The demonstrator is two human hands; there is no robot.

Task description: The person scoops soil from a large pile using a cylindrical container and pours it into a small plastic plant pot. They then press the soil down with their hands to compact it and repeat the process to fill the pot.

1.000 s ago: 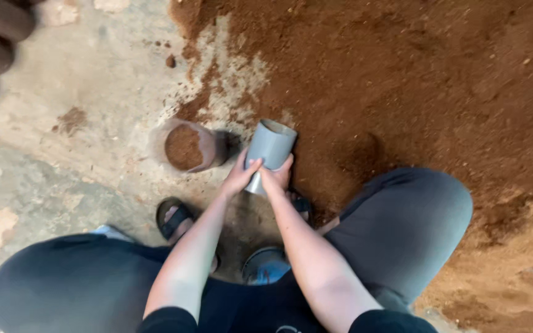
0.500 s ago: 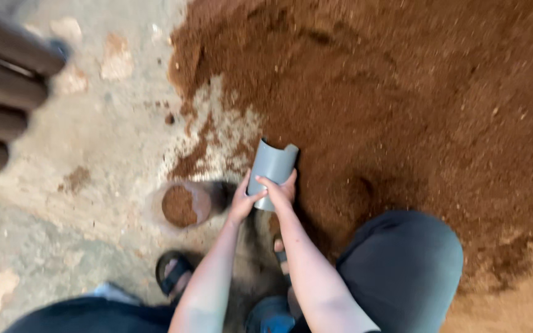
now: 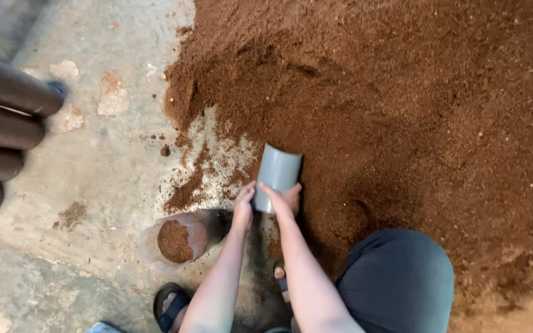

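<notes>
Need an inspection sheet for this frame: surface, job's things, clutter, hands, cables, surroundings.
Surface: concrete floor, patchy, strewn with soil.
Job's things: grey pipe piece at the edge of the brown soil heap; soil-filled clear bag stands beside.
Clutter: small soil clods on the floor.
Hands: left hand and right hand both grip the pipe piece's near end.
Cables: nothing seen.
Surroundings: dark filled tubes stacked at left; sandalled foot below.

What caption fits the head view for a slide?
Both hands, left hand and right hand, grip a grey pipe section at a brown soil heap.
</notes>
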